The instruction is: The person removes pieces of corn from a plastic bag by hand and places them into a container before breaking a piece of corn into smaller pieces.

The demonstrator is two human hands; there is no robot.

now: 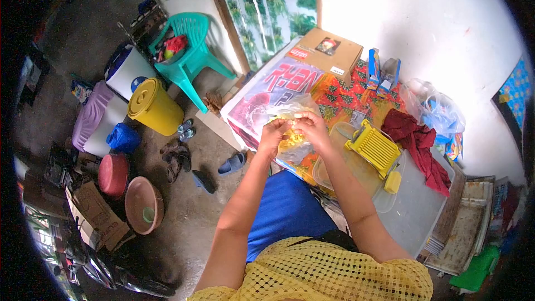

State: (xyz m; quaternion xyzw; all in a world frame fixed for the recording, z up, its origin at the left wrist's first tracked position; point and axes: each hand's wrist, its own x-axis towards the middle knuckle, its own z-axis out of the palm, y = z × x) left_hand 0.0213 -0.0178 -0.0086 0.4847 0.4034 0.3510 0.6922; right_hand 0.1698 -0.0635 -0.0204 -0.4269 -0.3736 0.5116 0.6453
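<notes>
A clear plastic bag with small yellow pieces in it is held up over the near left edge of the table. My left hand pinches the bag from the left. Against it, my right hand pinches the bag from the right, the fingertips of both hands nearly meeting. Just to the right of my right hand lies a clear plastic tray. A yellow ridged slicer rests on the tray, and a small yellow block sits by its near end.
A cardboard box, a blue carton, plastic bags and a dark red cloth occupy the table. On the floor to the left are a green chair, a yellow lidded bucket, basins and slippers.
</notes>
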